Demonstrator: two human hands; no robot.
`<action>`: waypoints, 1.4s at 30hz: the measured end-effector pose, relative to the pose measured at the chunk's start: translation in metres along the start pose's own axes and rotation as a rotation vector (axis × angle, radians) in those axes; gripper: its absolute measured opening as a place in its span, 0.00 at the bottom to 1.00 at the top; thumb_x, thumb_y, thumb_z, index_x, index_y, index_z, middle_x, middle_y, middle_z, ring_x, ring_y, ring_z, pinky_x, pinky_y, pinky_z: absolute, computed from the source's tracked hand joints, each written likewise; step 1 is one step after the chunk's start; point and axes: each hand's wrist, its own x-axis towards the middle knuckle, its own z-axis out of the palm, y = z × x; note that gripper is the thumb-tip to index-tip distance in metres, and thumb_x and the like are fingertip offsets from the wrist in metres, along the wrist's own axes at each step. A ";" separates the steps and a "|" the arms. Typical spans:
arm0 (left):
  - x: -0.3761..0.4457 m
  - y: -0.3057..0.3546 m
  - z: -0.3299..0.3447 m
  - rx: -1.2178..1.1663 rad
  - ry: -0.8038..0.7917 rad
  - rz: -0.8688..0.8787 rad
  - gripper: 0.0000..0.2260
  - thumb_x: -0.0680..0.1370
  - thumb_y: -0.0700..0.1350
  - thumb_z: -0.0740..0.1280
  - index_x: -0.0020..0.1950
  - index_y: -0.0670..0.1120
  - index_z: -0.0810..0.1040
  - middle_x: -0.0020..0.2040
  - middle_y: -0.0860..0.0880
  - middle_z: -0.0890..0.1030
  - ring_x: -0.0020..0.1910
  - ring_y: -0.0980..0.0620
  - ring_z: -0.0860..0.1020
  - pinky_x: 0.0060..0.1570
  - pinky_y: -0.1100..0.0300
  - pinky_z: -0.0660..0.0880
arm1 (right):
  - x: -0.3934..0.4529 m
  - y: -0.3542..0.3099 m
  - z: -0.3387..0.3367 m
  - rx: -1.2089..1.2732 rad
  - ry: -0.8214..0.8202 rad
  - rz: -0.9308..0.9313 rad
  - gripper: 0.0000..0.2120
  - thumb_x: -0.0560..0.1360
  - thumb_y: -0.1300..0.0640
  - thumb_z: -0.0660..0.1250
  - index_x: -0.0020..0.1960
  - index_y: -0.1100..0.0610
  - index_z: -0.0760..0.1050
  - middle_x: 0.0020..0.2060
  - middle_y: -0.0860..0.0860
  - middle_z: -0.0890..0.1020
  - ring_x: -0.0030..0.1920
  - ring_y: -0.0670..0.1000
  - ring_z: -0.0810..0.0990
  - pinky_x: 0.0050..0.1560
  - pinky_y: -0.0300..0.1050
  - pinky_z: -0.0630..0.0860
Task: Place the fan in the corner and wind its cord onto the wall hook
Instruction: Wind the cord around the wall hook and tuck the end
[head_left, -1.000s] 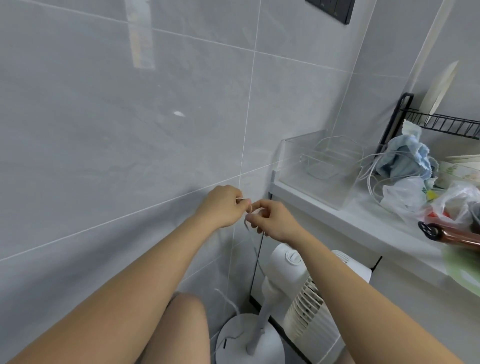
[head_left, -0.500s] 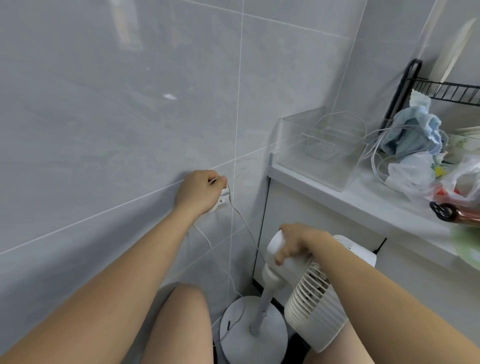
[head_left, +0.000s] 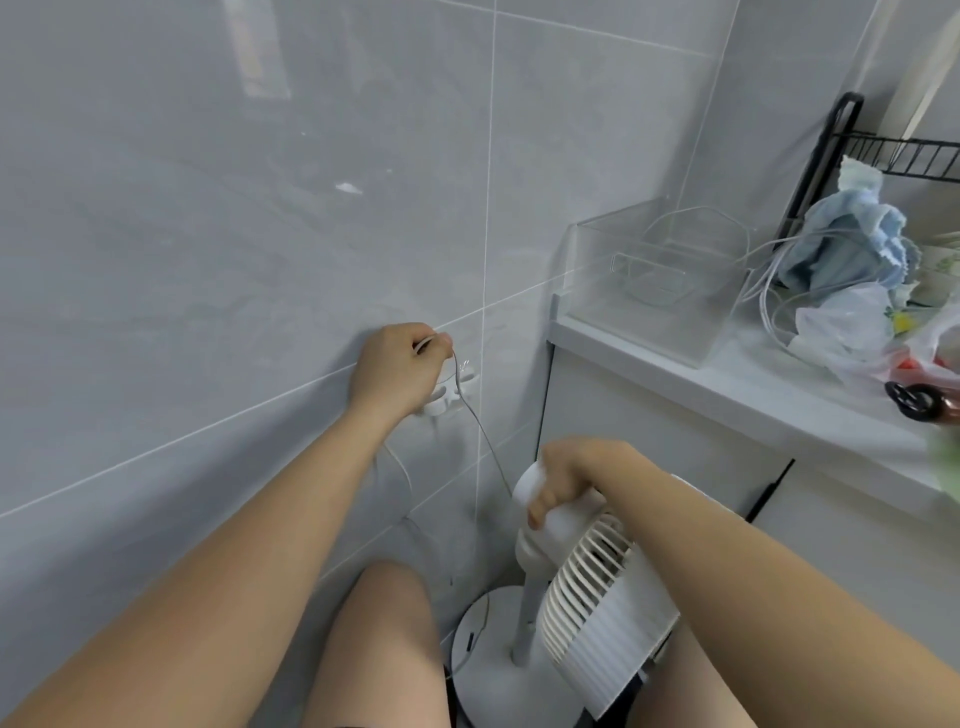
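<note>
A white pedestal fan (head_left: 592, 587) stands on its round base in the corner between the grey tiled wall and a white cabinet. My right hand (head_left: 571, 475) grips the rounded top of the fan's motor housing. My left hand (head_left: 400, 366) pinches the thin white cord (head_left: 485, 441) against the wall, right beside a small white wall hook (head_left: 454, 387). The cord runs from my left fingers past the hook and down toward the fan; another loop hangs below my left wrist.
A white counter (head_left: 727, 374) juts out at the right with a clear plastic box (head_left: 649, 270), a blue cloth, plastic bags and loose white cables on it. A black wire rack (head_left: 883, 150) stands behind. My bare knee (head_left: 384, 623) is below, close to the fan base.
My right hand let go of the cord near the hook and dropped onto the fan's top. My left hand stayed at the hook with the cord.
</note>
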 end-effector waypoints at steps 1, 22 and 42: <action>0.000 0.000 0.000 -0.004 -0.003 -0.002 0.11 0.79 0.47 0.67 0.39 0.49 0.84 0.32 0.48 0.78 0.24 0.62 0.75 0.24 0.72 0.65 | 0.000 0.002 0.001 0.014 0.002 0.009 0.34 0.60 0.33 0.79 0.55 0.56 0.78 0.52 0.53 0.82 0.50 0.59 0.82 0.55 0.52 0.81; 0.015 -0.003 0.021 -0.156 -0.021 -0.034 0.11 0.80 0.45 0.69 0.41 0.43 0.85 0.24 0.55 0.76 0.20 0.57 0.69 0.28 0.63 0.70 | 0.047 -0.036 -0.062 0.338 0.165 -0.164 0.12 0.79 0.53 0.65 0.50 0.59 0.84 0.38 0.50 0.89 0.36 0.49 0.87 0.41 0.45 0.85; -0.013 -0.040 0.020 0.511 0.228 0.095 0.11 0.79 0.50 0.66 0.39 0.47 0.80 0.33 0.49 0.81 0.35 0.44 0.78 0.34 0.52 0.76 | 0.078 -0.023 -0.052 0.946 0.541 -0.304 0.09 0.76 0.65 0.66 0.42 0.54 0.80 0.37 0.56 0.87 0.40 0.55 0.89 0.45 0.54 0.87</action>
